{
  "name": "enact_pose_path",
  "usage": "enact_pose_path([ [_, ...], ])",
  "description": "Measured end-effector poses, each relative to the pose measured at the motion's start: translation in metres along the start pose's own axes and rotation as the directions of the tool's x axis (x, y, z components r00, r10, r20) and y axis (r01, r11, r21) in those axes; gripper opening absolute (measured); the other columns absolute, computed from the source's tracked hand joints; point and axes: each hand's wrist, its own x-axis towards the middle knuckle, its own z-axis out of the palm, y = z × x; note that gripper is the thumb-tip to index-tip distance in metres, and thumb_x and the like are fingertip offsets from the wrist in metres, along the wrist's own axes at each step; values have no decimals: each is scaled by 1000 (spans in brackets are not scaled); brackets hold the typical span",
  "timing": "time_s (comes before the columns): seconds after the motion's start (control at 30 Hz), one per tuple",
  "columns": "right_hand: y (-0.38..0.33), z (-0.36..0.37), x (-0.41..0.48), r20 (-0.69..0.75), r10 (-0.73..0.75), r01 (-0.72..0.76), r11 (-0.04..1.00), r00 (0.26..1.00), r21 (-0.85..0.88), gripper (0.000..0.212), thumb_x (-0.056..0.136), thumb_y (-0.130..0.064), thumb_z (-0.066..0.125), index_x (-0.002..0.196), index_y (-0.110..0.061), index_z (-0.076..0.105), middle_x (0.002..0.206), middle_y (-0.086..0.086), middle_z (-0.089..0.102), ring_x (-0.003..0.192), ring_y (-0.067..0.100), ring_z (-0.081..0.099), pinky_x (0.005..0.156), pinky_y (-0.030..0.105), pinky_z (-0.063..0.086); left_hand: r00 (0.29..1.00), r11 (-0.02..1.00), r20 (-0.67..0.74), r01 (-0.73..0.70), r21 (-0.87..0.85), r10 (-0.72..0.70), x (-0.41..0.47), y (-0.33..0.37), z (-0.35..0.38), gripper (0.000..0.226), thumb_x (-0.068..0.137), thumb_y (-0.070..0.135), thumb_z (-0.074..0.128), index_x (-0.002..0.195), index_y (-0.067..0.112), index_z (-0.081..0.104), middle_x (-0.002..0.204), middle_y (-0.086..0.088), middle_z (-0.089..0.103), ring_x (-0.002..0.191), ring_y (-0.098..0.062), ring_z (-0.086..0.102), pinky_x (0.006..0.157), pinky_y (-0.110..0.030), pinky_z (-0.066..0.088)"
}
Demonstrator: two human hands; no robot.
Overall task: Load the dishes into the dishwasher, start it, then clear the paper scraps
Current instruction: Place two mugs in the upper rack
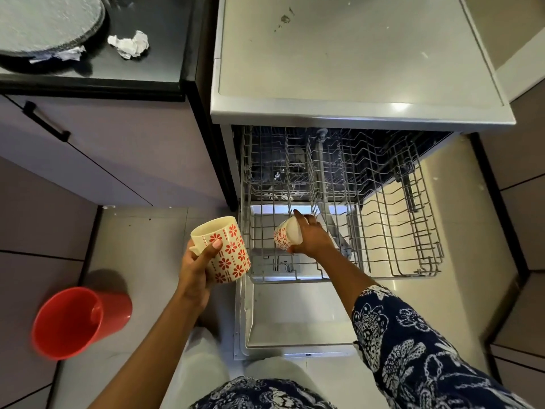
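My left hand point(198, 268) grips a cream mug with red flower print point(227, 252), held upright to the left of the open dishwasher. My right hand point(309, 236) holds a second, matching flowered mug point(284, 237) tipped on its side over the front left of the pulled-out wire rack point(413, 231). The dishwasher door point(295, 314) lies open below the rack. Crumpled paper scraps point(129, 44) lie on the black counter at the upper left.
A red bucket point(76, 320) stands on the floor at the lower left. A round grey plate point(50, 22) sits on the black counter point(165, 39). The dishwasher's grey top point(354, 54) is at the upper right. Cabinet drawers run along the left.
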Motion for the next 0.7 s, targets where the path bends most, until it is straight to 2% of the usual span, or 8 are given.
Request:
enact_pose_path([
  [0.1,2,3,-3,-18,24,-21,986,1000,163,117,64,-32,84,150,-21,5,154,14,15,138,36,24,110,49,32,1000,1000,11,-20,4,20,-1,-2,3,127,24,64,87,133,14,44,108,-6,63,98,-23,61,68,-32,54],
  [0.17,3,3,-12,-103,80,-43,948,991,317,110,66,-30,83,149,-16,12,152,14,22,136,35,29,110,47,32,999,1000,22,-24,10,24,-1,-3,6,113,27,60,87,125,20,48,108,-4,63,98,-22,60,71,-33,53],
  [0.23,3,2,-28,-238,147,-33,904,960,425,91,73,-28,79,146,-13,26,147,13,34,132,32,36,107,42,34,999,998,22,-46,31,46,-2,-1,11,91,32,51,85,114,28,51,107,-2,62,98,-21,60,72,-33,51],
  [0.33,-2,2,-54,-382,188,65,826,905,561,57,82,-21,71,133,-12,48,135,10,50,124,25,46,99,35,40,996,992,21,-90,85,89,-2,3,21,84,32,47,81,108,31,50,106,0,62,95,-18,60,70,-30,49],
  [0.4,-8,3,-68,-338,180,138,667,924,732,38,84,-15,68,121,-14,58,127,8,57,120,24,52,99,35,45,994,989,35,-109,99,106,-4,6,30,83,30,45,82,105,30,50,104,1,62,94,-16,60,68,-28,49],
  [0.5,-21,0,-88,-100,88,75,250,991,965,22,88,-17,61,111,-15,62,123,10,61,119,25,55,101,41,45,992,988,64,-112,106,106,-4,7,41,102,18,59,87,108,26,50,106,0,62,96,-15,61,69,-26,52],
  [0.6,-29,2,-103,121,-79,-124,-36,990,992,44,86,-38,57,123,-15,56,126,13,59,118,27,55,103,42,43,990,986,89,-122,117,112,-3,5,56,101,25,53,89,113,22,49,110,-4,61,100,-19,61,69,-28,56],
  [0.7,-30,8,-107,144,-165,-170,-156,976,973,79,67,-51,76,132,-18,47,129,18,55,117,31,55,99,42,46,988,986,87,-135,97,127,0,2,69,86,39,36,86,114,19,47,108,-4,61,99,-22,63,65,-28,58],
])
